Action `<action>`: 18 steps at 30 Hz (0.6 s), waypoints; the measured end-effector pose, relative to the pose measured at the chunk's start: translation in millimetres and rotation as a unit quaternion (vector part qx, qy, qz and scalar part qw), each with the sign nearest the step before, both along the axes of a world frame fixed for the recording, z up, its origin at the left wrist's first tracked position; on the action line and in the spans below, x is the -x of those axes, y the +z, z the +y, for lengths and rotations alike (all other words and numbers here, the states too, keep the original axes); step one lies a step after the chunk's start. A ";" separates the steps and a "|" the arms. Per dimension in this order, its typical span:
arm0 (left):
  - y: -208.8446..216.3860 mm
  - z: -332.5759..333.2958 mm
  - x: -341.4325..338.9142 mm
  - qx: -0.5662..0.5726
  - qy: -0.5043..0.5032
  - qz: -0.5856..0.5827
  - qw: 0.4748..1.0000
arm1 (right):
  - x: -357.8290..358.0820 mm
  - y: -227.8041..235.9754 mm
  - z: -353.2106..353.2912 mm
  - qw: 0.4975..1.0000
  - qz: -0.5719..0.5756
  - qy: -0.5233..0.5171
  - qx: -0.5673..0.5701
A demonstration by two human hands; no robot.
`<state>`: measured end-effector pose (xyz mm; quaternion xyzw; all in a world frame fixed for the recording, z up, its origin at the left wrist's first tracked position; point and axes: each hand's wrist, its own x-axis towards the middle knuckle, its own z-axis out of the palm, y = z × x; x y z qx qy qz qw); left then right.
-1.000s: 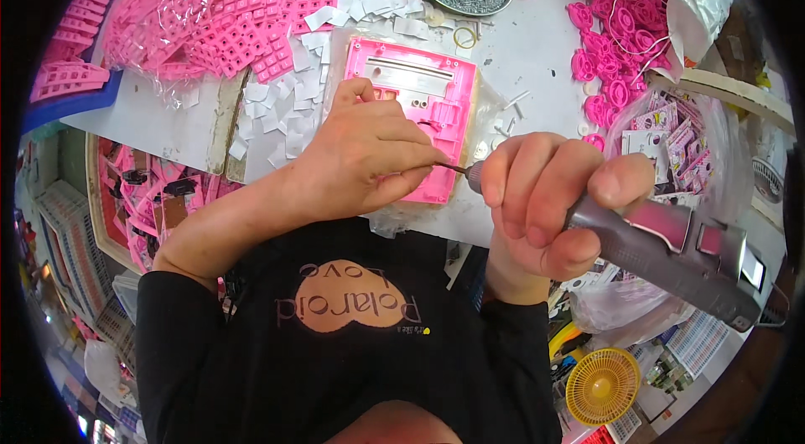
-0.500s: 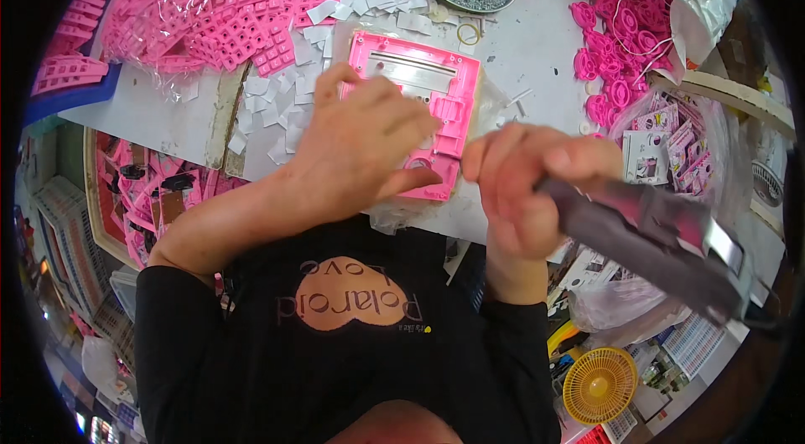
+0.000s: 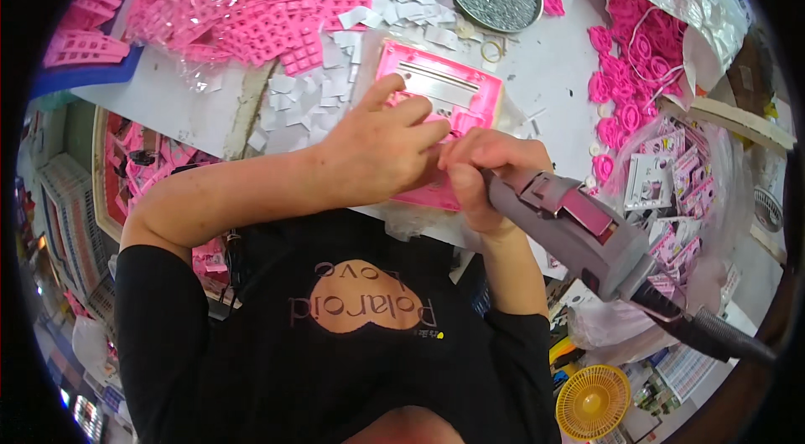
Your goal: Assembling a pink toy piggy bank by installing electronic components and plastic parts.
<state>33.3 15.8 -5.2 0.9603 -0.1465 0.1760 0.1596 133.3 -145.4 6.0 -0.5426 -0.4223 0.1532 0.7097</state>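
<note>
A pink plastic housing (image 3: 478, 119) with a silvery plate (image 3: 444, 92) set in it lies on the worktable. My left hand (image 3: 377, 146) rests over its left side, index finger stretched out and the other fingers bent inward; the thumb tip and whatever it pinches are hidden. My right hand (image 3: 495, 159) is wrapped round the front of a grey electric screwdriver (image 3: 579, 226), whose cable end points to the lower right. Its tip, hidden by my fingers, is close above the housing. The two hands meet over the housing's right half.
A round metal dish (image 3: 542, 5) of small screws stands beyond the housing, beside a yellowish ring (image 3: 491, 51). White paper pieces (image 3: 335, 75) and bagged pink button-like parts (image 3: 243, 0) lie left. Pink rosette-shaped parts (image 3: 629, 113) spill from a sack at right, above bagged printed cards (image 3: 650, 184).
My right hand has brought the screwdriver inward over the housing, next to my left hand. My left fingers have drawn in toward it. The whole view has shifted slightly.
</note>
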 end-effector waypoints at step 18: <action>22.4 141.5 -42.3 -0.061 0.218 0.133 0.965 | -95.8 74.6 -8.2 0.994 0.056 -0.076 -0.051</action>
